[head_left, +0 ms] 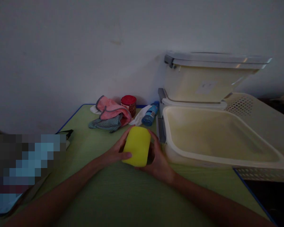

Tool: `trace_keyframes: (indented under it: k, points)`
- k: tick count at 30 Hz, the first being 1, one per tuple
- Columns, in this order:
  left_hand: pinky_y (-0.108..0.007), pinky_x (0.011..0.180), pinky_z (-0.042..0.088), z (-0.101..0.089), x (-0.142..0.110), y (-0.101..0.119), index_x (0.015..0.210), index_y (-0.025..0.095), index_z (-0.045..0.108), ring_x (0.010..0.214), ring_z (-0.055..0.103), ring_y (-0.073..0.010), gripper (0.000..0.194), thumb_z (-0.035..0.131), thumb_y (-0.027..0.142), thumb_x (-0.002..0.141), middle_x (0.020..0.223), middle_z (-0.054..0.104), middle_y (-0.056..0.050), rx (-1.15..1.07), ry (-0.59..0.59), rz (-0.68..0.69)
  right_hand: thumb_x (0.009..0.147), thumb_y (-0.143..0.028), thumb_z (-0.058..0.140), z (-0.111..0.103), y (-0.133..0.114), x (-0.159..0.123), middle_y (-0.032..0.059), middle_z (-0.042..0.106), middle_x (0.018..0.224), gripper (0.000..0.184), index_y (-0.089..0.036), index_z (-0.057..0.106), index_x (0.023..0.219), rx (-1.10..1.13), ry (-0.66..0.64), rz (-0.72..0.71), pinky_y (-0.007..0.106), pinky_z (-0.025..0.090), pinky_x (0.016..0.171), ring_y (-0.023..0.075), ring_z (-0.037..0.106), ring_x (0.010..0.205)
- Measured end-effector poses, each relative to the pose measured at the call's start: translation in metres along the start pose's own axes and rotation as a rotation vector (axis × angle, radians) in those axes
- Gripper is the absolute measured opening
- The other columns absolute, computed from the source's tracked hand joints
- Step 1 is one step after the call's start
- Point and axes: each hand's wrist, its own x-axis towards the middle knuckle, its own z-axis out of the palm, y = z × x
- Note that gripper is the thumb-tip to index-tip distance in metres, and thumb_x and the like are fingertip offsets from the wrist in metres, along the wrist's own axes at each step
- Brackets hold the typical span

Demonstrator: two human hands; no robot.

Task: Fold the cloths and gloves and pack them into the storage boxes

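Observation:
Between my two hands is a plain yellow object (137,145) with smooth sides and rounded edges; its exact kind does not show. My left hand (117,152) grips it from the left, thumb across its lower front. From the right side my right hand (158,162) holds it, fingers curled around the edge and thumb near the bottom. It is held over the green table (104,195). Just beyond lie a pink cloth (113,110) and a grey-blue cloth (107,123). A blue bottle (150,114) rests behind my right hand.
A red-lidded canister (129,105) and a white cloth (140,117) sit near the wall. At right stands an open cream bin (224,157), with a lidded box (203,83) behind it. A perforated white basket (262,116) is farther right. A bag with a blurred-out area (59,167) occupies the left.

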Motion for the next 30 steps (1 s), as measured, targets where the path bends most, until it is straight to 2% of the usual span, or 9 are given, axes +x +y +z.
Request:
trace_keyframes:
  k: [4,9,12,14,18,22,25,27,30]
  points:
    - [-0.029,0.072,0.052,0.004,0.002,0.000,0.141,0.032,0.021,0.098,0.060,-0.0253,0.087,0.070,0.039,0.069,0.132,0.049,-0.009,-0.004,0.189,-0.064,0.054,-0.026,0.082,0.001,-0.003,0.000,0.0094,0.043,0.132,0.118,-0.040,0.000,0.137,0.054,-0.009,0.059,0.047,0.045,0.093,0.0290,0.048,0.119]
    - [-0.027,0.060,0.052,0.003,0.000,-0.001,0.140,0.029,0.027,0.074,0.064,-0.0208,0.087,0.073,0.037,0.066,0.107,0.065,-0.008,0.019,0.285,-0.062,0.054,-0.024,0.082,0.002,-0.004,-0.001,0.0111,0.048,0.127,0.125,-0.036,-0.009,0.139,0.134,-0.043,0.110,0.044,0.045,0.091,0.0266,0.052,0.114]
    - [-0.026,0.057,0.052,0.003,0.002,0.004,0.139,0.029,0.029,0.071,0.065,-0.0206,0.087,0.073,0.035,0.065,0.105,0.066,-0.006,0.030,0.414,-0.072,0.062,-0.019,0.072,-0.001,0.001,-0.002,0.0021,0.058,0.096,0.112,-0.031,-0.006,0.141,0.033,-0.031,0.125,0.038,0.049,0.075,0.0203,0.061,0.085]
    - [-0.025,0.057,0.052,0.005,0.006,0.011,0.138,0.030,0.031,0.076,0.065,-0.0207,0.084,0.073,0.034,0.065,0.111,0.065,-0.004,0.005,0.550,-0.043,0.066,-0.012,0.064,-0.004,0.005,-0.003,-0.0050,0.052,0.077,0.099,-0.029,0.002,0.141,-0.064,-0.027,0.101,0.031,0.046,0.066,0.0142,0.054,0.068]
    - [-0.022,0.059,0.054,0.010,0.011,0.034,0.131,0.031,0.041,0.086,0.065,-0.0207,0.073,0.072,0.031,0.065,0.118,0.061,-0.001,-0.021,0.723,0.017,0.069,-0.007,0.052,-0.010,0.012,-0.004,-0.0058,0.045,0.073,0.073,-0.026,0.025,0.133,-0.184,-0.077,-0.010,0.024,0.039,0.059,0.0099,0.045,0.062]
    - [-0.022,0.053,0.054,0.024,0.014,0.065,0.128,0.035,0.044,0.083,0.066,-0.0225,0.074,0.073,0.027,0.060,0.113,0.064,0.001,0.042,0.692,0.016,0.072,-0.009,0.052,-0.012,0.018,-0.004,-0.0045,0.046,0.073,0.054,-0.027,0.037,0.121,-0.250,-0.078,-0.028,0.025,0.039,0.057,0.0116,0.046,0.064]
    - [-0.020,0.056,0.053,0.046,0.024,0.090,0.126,0.035,0.046,0.084,0.066,-0.0200,0.069,0.069,0.020,0.062,0.106,0.066,0.004,0.042,0.623,0.062,0.074,-0.013,0.053,-0.012,0.023,-0.005,-0.0047,0.045,0.072,0.044,-0.028,0.041,0.113,-0.250,-0.077,-0.009,0.026,0.041,0.058,0.0122,0.047,0.063]
    - [-0.021,0.058,0.054,0.065,0.035,0.105,0.120,0.030,0.051,0.082,0.067,-0.0199,0.062,0.068,0.018,0.061,0.099,0.067,0.004,0.033,0.522,0.111,0.075,-0.013,0.053,-0.012,0.024,-0.006,-0.0045,0.045,0.073,0.040,-0.028,0.042,0.110,-0.248,-0.066,-0.006,0.026,0.042,0.059,0.0123,0.047,0.064]
    - [-0.028,0.064,0.055,0.093,0.057,0.118,0.115,0.023,0.054,0.086,0.067,-0.0236,0.059,0.070,0.016,0.059,0.091,0.068,0.002,0.038,0.319,0.088,0.073,-0.010,0.054,-0.011,0.025,-0.005,-0.0036,0.046,0.075,0.040,-0.027,0.043,0.108,-0.255,-0.052,-0.017,0.026,0.043,0.059,0.0124,0.048,0.065]
